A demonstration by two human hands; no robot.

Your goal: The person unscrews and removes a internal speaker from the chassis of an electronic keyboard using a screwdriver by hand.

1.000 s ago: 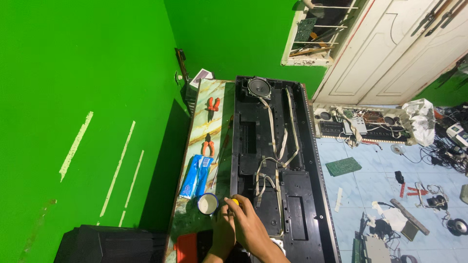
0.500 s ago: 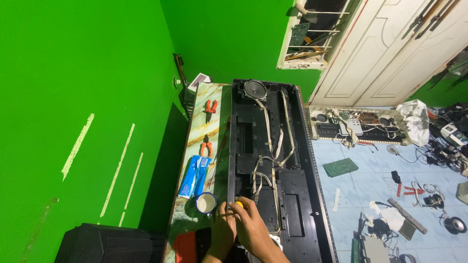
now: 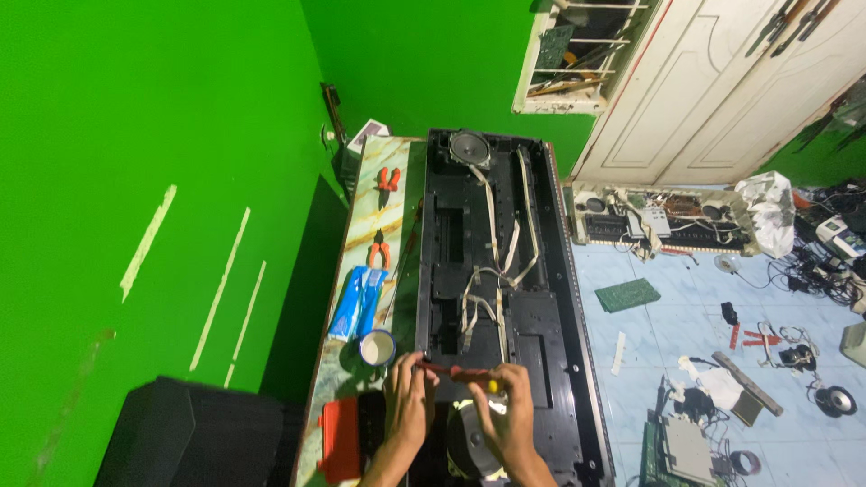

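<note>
Both your hands come up from the bottom edge, palms turned down, and meet over the near end of the opened black keyboard chassis [image 3: 492,298]. Your left hand [image 3: 408,397] curls its fingers around one end of a red-handled screwdriver [image 3: 456,371]. Your right hand [image 3: 510,415] pinches the other end, near the yellow tip. The tool lies level between them, crosswise over the chassis, so both grips are closed on it.

Just left of your left hand sits a small white cup [image 3: 377,346] on the marbled bench [image 3: 379,194], and beyond it a blue packet [image 3: 357,302]. Farther from the grip along the bench lie orange-handled pliers [image 3: 379,250] and a second red-handled pair [image 3: 388,178]. A red flat object [image 3: 341,439] lies just beside your left wrist.

Ahead of the grip, white ribbon cables [image 3: 496,261] run up the chassis to a round speaker [image 3: 469,146] at the far end. To the right, the chassis edge drops to a blue tiled floor [image 3: 649,361] littered with parts. To the left, the bench ends near the green wall [image 3: 162,180].
</note>
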